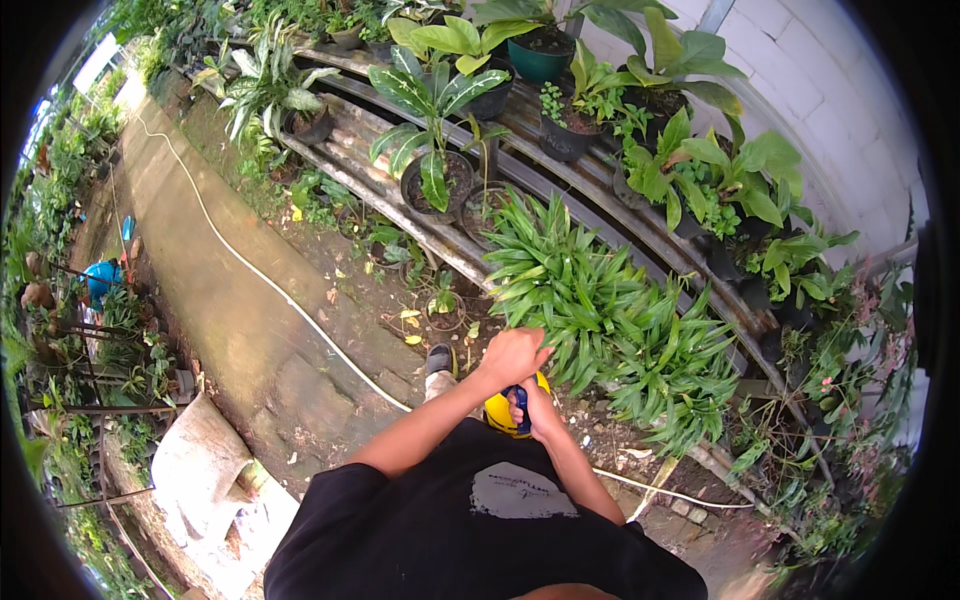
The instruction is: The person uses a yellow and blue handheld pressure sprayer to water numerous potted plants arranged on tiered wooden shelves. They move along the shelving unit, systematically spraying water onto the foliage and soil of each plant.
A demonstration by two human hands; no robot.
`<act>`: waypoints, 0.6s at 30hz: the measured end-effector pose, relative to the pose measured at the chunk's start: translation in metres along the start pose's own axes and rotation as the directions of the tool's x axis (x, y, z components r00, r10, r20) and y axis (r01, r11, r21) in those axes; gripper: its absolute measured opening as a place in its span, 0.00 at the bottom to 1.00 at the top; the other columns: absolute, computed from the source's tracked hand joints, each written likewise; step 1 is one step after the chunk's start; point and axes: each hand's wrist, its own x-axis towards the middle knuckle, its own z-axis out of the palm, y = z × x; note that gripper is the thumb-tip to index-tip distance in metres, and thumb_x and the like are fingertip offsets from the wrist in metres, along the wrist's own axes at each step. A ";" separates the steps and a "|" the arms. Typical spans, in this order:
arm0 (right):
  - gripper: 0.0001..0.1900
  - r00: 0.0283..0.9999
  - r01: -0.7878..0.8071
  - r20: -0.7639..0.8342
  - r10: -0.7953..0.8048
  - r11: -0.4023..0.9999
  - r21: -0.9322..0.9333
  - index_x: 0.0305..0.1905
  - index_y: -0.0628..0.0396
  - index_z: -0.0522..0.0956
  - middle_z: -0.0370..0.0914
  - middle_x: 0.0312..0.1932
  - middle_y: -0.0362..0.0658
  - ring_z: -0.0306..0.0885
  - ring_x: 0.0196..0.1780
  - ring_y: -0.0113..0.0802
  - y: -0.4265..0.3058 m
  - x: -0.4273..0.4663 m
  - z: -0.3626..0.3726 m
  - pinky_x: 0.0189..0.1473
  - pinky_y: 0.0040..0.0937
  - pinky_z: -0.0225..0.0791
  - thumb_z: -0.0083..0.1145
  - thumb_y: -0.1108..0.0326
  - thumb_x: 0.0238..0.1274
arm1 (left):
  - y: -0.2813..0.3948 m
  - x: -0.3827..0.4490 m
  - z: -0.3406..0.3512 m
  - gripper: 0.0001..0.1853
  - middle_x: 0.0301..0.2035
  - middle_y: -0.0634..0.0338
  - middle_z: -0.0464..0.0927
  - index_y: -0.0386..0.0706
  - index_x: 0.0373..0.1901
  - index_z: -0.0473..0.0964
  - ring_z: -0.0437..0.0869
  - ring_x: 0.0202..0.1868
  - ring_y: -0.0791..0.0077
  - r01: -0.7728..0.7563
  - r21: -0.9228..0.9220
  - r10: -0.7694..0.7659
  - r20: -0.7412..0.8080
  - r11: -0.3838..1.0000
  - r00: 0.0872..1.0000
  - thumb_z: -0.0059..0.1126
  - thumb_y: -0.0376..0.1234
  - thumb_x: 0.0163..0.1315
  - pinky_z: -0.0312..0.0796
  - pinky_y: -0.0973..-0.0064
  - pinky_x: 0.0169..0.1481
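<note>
Close before my body is a yellow hand-held bottle (496,413) with a dark blue handle (522,405), apparently a pump sprayer. My right hand (537,411) is wrapped around the blue handle. Just above it, my left hand (514,357) is curled into a fist, back of the hand up, at the top of the bottle. Whatever lies under its fingers is hidden. Both hands are beside a dense clump of strap-leaved green plants (592,300), and the left knuckles come close to its leaf tips.
Potted plants (442,180) stand on corrugated metal shelving (367,150) along a white block wall (802,67). A pale hose (277,281) runs along the paved path (202,232). A whitish sack (202,465) lies at lower left. Small pots (446,310) sit near my shoe (440,359).
</note>
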 end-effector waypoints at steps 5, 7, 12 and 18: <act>0.23 0.997 0.012 -0.083 -0.009 0.999 0.035 0.24 0.53 0.67 0.60 0.12 0.35 0.58 0.14 0.25 0.009 0.008 -0.005 0.19 0.22 0.54 0.44 0.45 0.65 | 0.002 0.019 -0.001 0.09 0.25 0.45 0.79 0.38 0.27 0.74 0.82 0.28 0.47 -0.036 0.010 0.034 0.172 0.999 0.984 0.52 0.35 0.57 0.75 0.54 0.34; 0.23 0.994 0.036 -0.103 -0.034 0.999 0.016 0.23 0.53 0.66 0.60 0.11 0.36 0.59 0.14 0.25 0.016 0.006 -0.008 0.18 0.23 0.54 0.43 0.46 0.66 | 0.006 0.024 -0.007 0.08 0.25 0.45 0.79 0.38 0.27 0.74 0.82 0.28 0.47 -0.102 0.042 0.093 0.185 0.994 0.978 0.51 0.34 0.55 0.74 0.53 0.35; 0.22 0.998 0.015 -0.057 -0.015 1.000 -0.005 0.23 0.53 0.66 0.62 0.14 0.37 0.59 0.15 0.25 0.022 0.006 0.005 0.21 0.24 0.55 0.42 0.49 0.67 | 0.019 0.050 -0.084 0.10 0.19 0.47 0.76 0.39 0.23 0.72 0.80 0.25 0.47 -0.151 0.079 0.153 -0.018 0.985 0.988 0.55 0.37 0.55 0.71 0.54 0.30; 0.21 0.998 -0.005 0.056 0.014 0.987 -0.159 0.24 0.55 0.68 0.62 0.14 0.37 0.59 0.15 0.26 0.026 0.002 0.029 0.20 0.24 0.54 0.43 0.52 0.67 | 0.017 -0.002 -0.125 0.18 0.17 0.50 0.77 0.39 0.22 0.72 0.81 0.21 0.52 -0.030 0.194 0.060 -0.147 0.981 0.987 0.55 0.44 0.60 0.72 0.59 0.24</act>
